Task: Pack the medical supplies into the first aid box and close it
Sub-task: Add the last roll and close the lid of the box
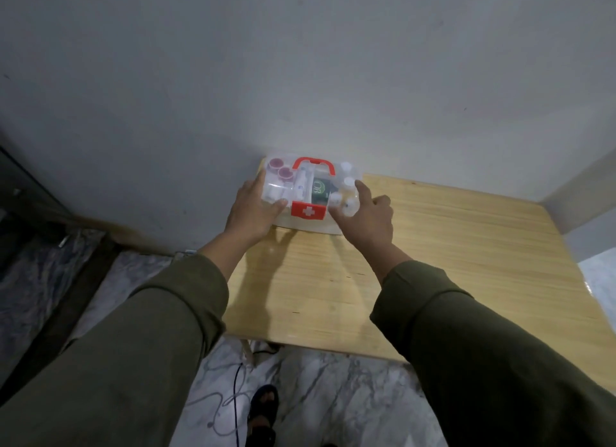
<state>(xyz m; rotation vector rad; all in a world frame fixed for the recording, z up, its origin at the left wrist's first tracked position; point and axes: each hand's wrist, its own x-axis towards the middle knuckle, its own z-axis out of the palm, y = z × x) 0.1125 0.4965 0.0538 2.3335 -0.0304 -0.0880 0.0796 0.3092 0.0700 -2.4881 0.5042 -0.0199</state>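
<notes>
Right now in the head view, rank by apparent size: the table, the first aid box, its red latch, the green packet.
1. table.
2. first aid box.
3. red latch and green packet look about alike, so unranked.

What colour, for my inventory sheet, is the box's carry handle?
Red arched plastic handle, clearest in the head view.

Noted box [301, 227] at far-left corner of table [433, 263], against wall [300, 80], clear lid [333, 180] down. Red handle [313, 161] on top, red latch [307, 210] with white cross in front. Through lid: two maroon caps [285, 173], green packet [320, 188], white caps [348, 181]. Left hand [253, 213] laid on left end, thumb on lid edge; right hand [366, 220] at right end, index finger on lid.
</notes>
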